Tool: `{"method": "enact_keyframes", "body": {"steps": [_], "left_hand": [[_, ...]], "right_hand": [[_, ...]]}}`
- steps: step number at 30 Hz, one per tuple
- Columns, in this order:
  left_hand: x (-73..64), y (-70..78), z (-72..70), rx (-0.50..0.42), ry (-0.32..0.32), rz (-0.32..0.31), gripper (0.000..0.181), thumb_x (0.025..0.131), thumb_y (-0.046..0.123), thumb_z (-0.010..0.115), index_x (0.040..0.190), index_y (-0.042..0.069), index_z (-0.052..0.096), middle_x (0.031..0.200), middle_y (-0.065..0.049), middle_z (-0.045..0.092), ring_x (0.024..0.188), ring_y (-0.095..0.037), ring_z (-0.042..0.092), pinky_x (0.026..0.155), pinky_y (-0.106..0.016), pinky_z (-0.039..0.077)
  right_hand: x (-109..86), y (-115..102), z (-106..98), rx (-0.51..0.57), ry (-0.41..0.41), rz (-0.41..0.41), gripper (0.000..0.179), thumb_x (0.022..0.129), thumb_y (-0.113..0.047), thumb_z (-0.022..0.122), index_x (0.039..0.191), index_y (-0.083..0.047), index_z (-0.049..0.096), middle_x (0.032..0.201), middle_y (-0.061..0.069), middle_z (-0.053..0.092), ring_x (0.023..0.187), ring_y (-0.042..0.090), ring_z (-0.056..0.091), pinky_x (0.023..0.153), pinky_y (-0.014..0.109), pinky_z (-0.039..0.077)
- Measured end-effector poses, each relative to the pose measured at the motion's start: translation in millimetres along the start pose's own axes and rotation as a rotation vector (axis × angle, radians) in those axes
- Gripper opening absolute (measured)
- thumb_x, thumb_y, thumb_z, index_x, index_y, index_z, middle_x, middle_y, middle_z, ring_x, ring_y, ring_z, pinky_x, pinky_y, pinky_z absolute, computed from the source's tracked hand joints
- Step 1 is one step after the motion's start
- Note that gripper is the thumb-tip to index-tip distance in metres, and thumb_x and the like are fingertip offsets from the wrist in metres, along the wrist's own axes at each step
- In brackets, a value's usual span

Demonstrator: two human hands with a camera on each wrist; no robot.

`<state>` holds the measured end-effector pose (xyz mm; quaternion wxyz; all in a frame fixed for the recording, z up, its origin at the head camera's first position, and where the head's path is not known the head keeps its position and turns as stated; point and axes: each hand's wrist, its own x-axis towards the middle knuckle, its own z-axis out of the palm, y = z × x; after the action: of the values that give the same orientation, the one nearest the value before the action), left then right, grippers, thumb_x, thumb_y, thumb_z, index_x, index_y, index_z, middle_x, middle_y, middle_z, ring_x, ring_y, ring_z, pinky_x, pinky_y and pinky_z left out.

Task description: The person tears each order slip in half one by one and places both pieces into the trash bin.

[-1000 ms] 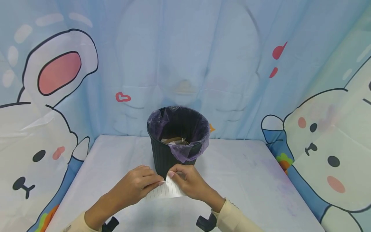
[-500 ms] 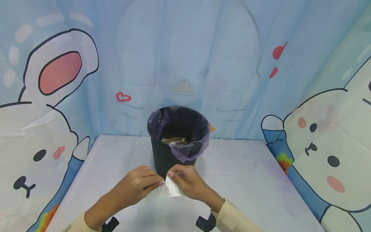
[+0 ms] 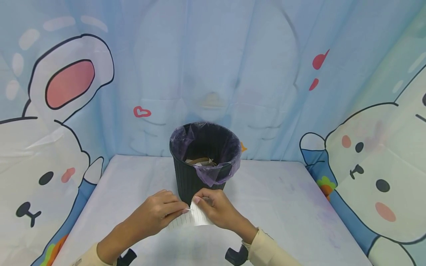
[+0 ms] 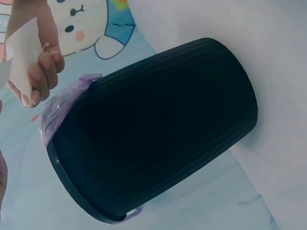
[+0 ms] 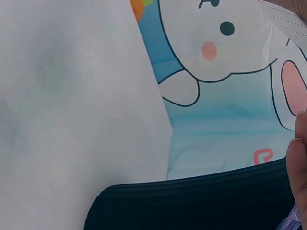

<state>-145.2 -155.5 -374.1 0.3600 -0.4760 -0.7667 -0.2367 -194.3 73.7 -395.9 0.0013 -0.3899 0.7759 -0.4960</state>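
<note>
A small sheet of white lined paper (image 3: 201, 218) is held between both hands, in front of a black trash bin (image 3: 186, 181). My left hand (image 3: 161, 212) pinches the paper's upper edge between thumb and fingertips. From the other side, my right hand (image 3: 217, 208) grips it, thumb on top and fingers curled. Where the hands meet, the paper's top edge is split and a small bit sticks up by the left fingertips. In the left wrist view the right hand (image 4: 45, 72) shows with a flap of the paper (image 4: 24, 57). Fingers (image 5: 298, 167) edge into the right wrist view.
The bin has a purple plastic liner (image 3: 217, 173) folded over its rim, with scraps (image 3: 201, 162) inside. It stands on a white-covered table (image 3: 276, 207) before a blue cartoon curtain (image 3: 213, 66). Black wrist-worn pieces (image 3: 237, 255) show beneath the sleeves.
</note>
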Motion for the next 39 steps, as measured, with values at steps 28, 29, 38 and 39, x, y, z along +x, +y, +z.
{"method": "enact_keyframes", "body": {"steps": [28,29,38,39], "left_hand": [[1.1,0.5,0.6,0.004,0.02,0.033,0.018,0.099,0.021,0.064,0.094,0.01,0.077,0.079,0.008,0.068,0.07,-0.004,0.055,0.074,-0.017,0.05],[1.1,0.5,0.7,0.003,0.02,0.033,0.018,0.099,0.021,0.064,0.094,0.01,0.077,0.079,0.008,0.068,0.07,-0.004,0.055,0.074,-0.017,0.049],[1.0,0.2,0.4,-0.003,0.022,0.031,0.015,0.098,0.02,0.066,0.095,0.01,0.077,0.081,0.007,0.069,0.072,-0.005,0.057,0.075,-0.018,0.05],[0.8,0.3,0.3,-0.004,0.021,0.03,0.013,0.097,0.019,0.068,0.095,0.01,0.077,0.081,0.007,0.069,0.072,-0.005,0.057,0.076,-0.018,0.05]], "right_hand": [[-0.2,1.3,1.9,-0.032,0.0,0.036,0.013,0.1,-0.009,0.061,0.094,-0.004,0.071,0.089,0.009,0.073,0.072,0.005,0.063,0.064,0.023,0.058],[-0.2,1.3,2.0,-0.032,0.001,0.035,0.013,0.1,-0.008,0.061,0.094,-0.004,0.071,0.089,0.009,0.073,0.072,0.005,0.063,0.064,0.023,0.058],[-1.2,2.3,2.6,-0.032,-0.006,0.064,0.012,0.1,-0.008,0.061,0.094,-0.004,0.071,0.09,0.01,0.073,0.073,0.006,0.063,0.065,0.022,0.058],[-1.5,2.5,2.8,-0.033,-0.007,0.07,0.012,0.1,-0.008,0.061,0.094,-0.004,0.071,0.09,0.009,0.073,0.073,0.006,0.064,0.065,0.021,0.058]]}}
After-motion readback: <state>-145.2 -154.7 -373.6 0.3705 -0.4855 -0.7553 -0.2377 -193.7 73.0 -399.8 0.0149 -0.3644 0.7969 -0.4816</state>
